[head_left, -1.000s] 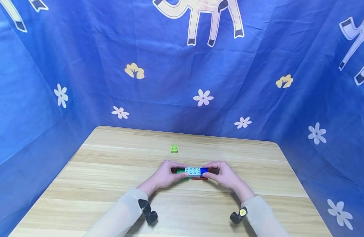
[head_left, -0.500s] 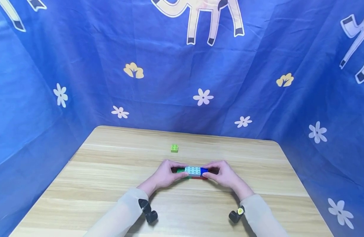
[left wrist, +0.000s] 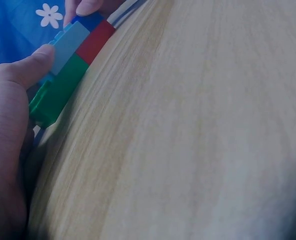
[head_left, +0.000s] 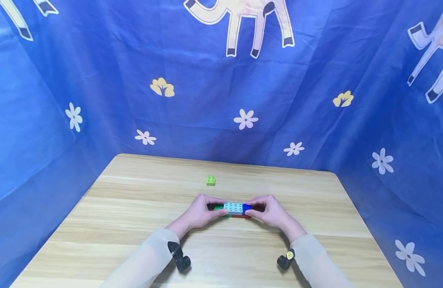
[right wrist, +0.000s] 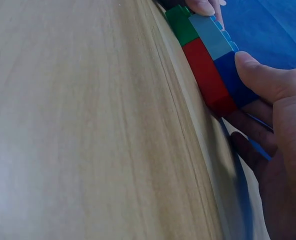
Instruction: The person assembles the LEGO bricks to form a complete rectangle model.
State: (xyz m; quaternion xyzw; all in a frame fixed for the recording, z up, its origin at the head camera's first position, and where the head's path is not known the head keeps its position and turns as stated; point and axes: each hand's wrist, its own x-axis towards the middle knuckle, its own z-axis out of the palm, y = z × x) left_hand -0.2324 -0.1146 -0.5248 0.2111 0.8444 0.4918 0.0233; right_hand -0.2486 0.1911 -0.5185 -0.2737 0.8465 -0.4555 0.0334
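On the table, two joined bottom bricks, a green brick [left wrist: 65, 90] at the left and a red brick [right wrist: 204, 72] at the right, carry an upper layer. That layer is a light blue toy brick [head_left: 233, 208] with a dark blue brick [head_left: 247, 207] beside it at the right end. My left hand [head_left: 200, 212] pinches the light blue brick near its left end, thumb on the near side. With thumb and fingers, my right hand [head_left: 272, 212] pinches the dark blue brick. Fingers on the far side are partly hidden.
A small lime green brick [head_left: 211, 181] lies farther back on the wooden table [head_left: 135, 200], slightly left of the joined bricks. Blue patterned cloth [head_left: 207, 100] hangs behind the table and along both sides.
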